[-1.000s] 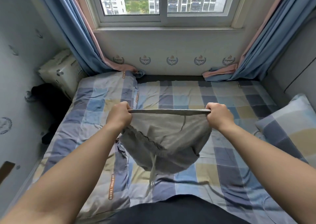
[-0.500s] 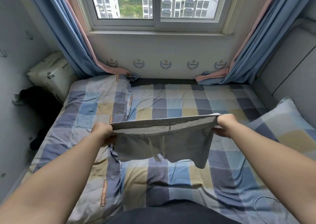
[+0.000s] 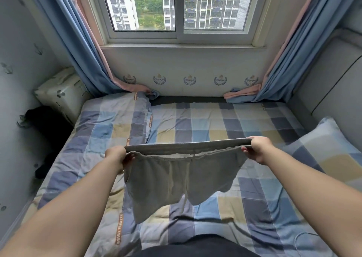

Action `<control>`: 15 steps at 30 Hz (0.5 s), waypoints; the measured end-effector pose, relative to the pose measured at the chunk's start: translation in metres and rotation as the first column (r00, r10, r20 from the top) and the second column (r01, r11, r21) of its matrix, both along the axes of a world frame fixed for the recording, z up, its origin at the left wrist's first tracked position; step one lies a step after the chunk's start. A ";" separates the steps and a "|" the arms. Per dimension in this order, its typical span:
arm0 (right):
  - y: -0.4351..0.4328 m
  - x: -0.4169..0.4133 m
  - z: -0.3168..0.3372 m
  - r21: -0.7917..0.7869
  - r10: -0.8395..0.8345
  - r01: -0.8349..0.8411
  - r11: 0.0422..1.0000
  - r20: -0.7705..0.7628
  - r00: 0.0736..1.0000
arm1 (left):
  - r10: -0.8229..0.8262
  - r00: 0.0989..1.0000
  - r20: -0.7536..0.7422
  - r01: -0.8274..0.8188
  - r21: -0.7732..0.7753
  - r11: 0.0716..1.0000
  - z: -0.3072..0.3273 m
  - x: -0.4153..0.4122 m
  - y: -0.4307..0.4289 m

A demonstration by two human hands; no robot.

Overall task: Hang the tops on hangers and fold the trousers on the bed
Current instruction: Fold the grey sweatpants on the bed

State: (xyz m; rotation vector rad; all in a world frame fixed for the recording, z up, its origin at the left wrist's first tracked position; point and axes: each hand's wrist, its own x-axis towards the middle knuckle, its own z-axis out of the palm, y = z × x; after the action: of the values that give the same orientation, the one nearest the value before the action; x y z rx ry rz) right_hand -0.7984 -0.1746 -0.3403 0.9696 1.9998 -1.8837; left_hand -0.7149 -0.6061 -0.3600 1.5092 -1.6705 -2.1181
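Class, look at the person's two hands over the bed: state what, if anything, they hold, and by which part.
Both hands hold grey shorts by the waistband: the left hand grips its left end, the right hand its right end.

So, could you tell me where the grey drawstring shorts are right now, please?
In the head view, the grey drawstring shorts hang centre-frame over the checked bedsheet, their waistband stretched between the left hand and the right hand.

Wall crests (image 3: 189,80) read approx. "Voyager"; orange strip (image 3: 119,231) txt on bed (image 3: 215,123) illegible.
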 end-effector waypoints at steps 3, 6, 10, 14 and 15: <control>0.000 0.002 0.008 -0.213 0.016 -0.017 0.977 -0.005 1.000 | -0.042 0.992 -0.117 0.056 0.119 0.991 0.016 -0.001 0.011; 0.000 0.000 0.012 -0.281 0.129 -0.142 0.949 -0.064 0.990 | -0.073 0.962 -0.263 0.123 0.182 0.975 0.033 -0.001 0.020; 0.001 -0.002 0.024 -0.229 0.309 -0.360 0.904 -0.230 0.923 | -0.285 0.887 -0.362 0.257 -0.125 0.958 0.032 -0.005 0.028; -0.001 -0.005 0.024 0.200 0.386 -0.337 0.920 -0.307 0.870 | -0.420 0.904 -0.077 0.227 -0.746 0.626 0.030 -0.008 0.025; -0.001 -0.005 0.023 0.319 0.408 -0.311 0.895 -0.308 0.859 | -0.428 0.901 -0.062 0.226 -0.776 0.588 0.030 -0.009 0.024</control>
State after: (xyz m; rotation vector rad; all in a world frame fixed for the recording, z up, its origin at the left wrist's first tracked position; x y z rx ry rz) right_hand -0.8030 -0.1759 -0.3173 0.2491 2.4792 -1.7117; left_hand -0.7235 -0.5817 -0.3298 0.6748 -2.4183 -1.2695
